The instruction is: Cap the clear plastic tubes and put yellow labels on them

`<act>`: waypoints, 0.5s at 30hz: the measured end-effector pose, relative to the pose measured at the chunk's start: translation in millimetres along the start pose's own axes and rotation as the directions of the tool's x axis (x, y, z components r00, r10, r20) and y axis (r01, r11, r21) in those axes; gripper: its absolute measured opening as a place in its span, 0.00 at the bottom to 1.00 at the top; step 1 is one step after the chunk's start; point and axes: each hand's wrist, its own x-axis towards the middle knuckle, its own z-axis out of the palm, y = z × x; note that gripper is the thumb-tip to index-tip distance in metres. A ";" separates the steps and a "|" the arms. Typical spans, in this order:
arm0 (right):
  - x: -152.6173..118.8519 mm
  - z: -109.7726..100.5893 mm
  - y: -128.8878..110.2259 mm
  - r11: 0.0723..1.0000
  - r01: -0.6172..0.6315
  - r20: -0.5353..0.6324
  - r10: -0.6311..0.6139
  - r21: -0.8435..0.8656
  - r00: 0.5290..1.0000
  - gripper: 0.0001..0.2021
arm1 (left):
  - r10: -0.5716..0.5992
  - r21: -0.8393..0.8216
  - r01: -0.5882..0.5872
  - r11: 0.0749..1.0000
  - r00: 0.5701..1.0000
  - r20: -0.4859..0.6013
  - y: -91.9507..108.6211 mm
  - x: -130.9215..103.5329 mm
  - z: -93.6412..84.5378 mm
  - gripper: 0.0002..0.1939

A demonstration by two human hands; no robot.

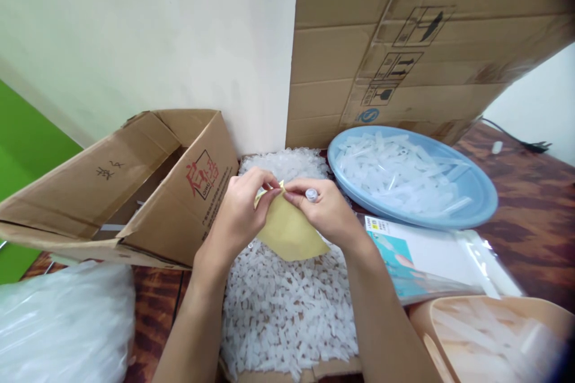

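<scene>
Both my hands meet in the middle of the head view, above a heap of small white translucent plastic pieces (287, 311). My left hand (245, 206) pinches the gathered upper edge of a thin yellow sheet (291, 230); whether it is paper or cloth I cannot tell. Right beside it, my right hand (323, 206) grips the same edge with thumb and fingertips. A small clear cylindrical piece (311, 194) pokes out from between the right hand's fingers. The sheet hangs down over the pieces, and its pinched part is mostly hidden by the fingers.
An open cardboard box (179, 185) stands left, with a white plastic bag (67, 323) in front. At right are a blue basin (485, 197) of translucent strips, a flat packet (431, 257) and a peach-coloured tub (424, 314). A large carton (332, 54) stands behind.
</scene>
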 end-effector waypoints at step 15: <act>-0.9 -3.2 -0.6 0.998 -0.051 0.068 0.053 -0.024 0.996 0.10 | 0.051 0.120 -0.060 0.991 0.996 0.074 -2.8 -0.4 3.2 0.05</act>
